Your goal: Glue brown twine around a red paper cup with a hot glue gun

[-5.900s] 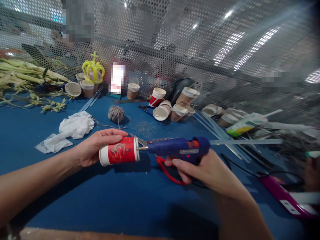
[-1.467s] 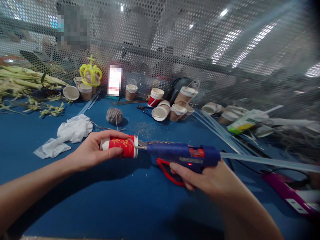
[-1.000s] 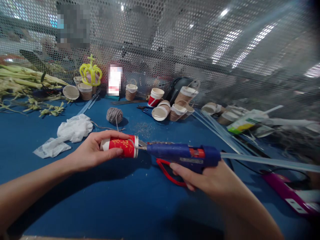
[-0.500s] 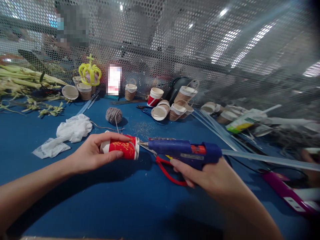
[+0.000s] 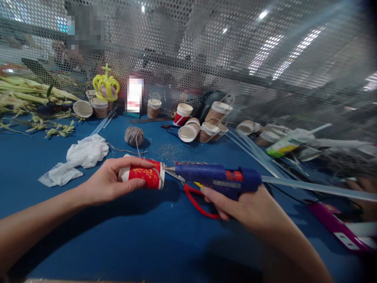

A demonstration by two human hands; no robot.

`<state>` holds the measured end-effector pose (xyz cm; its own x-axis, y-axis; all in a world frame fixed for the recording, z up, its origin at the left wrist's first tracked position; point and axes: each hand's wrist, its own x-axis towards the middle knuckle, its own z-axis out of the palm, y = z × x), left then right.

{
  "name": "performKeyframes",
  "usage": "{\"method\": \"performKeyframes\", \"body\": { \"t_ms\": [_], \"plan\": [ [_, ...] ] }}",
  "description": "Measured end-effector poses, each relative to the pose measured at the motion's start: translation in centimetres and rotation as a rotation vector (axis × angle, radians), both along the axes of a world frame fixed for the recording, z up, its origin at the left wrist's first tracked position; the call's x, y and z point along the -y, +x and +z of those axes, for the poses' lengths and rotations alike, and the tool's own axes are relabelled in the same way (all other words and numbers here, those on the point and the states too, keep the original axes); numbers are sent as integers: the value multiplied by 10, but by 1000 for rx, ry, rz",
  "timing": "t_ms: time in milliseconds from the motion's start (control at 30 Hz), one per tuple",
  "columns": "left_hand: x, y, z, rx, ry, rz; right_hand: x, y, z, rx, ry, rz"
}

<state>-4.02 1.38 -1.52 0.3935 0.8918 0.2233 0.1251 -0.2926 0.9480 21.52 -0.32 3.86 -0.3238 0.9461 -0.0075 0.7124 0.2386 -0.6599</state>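
A red and white paper cup (image 5: 151, 179) lies sideways in my left hand (image 5: 113, 179), fingers on top and thumb along its near side. Grey yarn curves over the cup near its rim and runs back to a yarn ball (image 5: 134, 136). My right hand (image 5: 235, 206) is wrapped round the handle of a blue glue gun (image 5: 203, 175), its metal nozzle at the cup's rim. A clear glue stick (image 5: 306, 188) sticks out of the gun's rear. Below the gun lie red-handled scissors (image 5: 196, 202), partly hidden by my right hand.
A crumpled white bag (image 5: 86, 151) lies to the left. Several twine-wrapped cups (image 5: 207, 131) stand or lie toward the perforated metal screen (image 5: 182, 51). A purple power strip (image 5: 338, 226) sits at the right, near another person's hand (image 5: 363, 192). Corn husks (image 5: 32, 92) are piled far left.
Both hands keep nearly the same place. The cup has tilted very slightly, with the nozzle still at its rim. At the right edge, the other person's hand has shifted.
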Motion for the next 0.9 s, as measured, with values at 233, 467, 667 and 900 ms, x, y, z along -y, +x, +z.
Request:
{"method": "performKeyframes", "body": {
  "t_ms": [233, 467, 667, 900],
  "plan": [
    [-1, -1, -1, 18, -69, 12, 2, 0, -3, -33, -66, -58],
    [-1, -1, 2, 63, -158, 12, 3, 3, -3, -53, -81, -68],
    [0, 0, 2, 97, -191, -3, 1, 2, -3, -42, -21, -38],
    [0, -1, 1, 137, -226, 1, 2, -2, -2, -29, -70, -33]
  ]
}}
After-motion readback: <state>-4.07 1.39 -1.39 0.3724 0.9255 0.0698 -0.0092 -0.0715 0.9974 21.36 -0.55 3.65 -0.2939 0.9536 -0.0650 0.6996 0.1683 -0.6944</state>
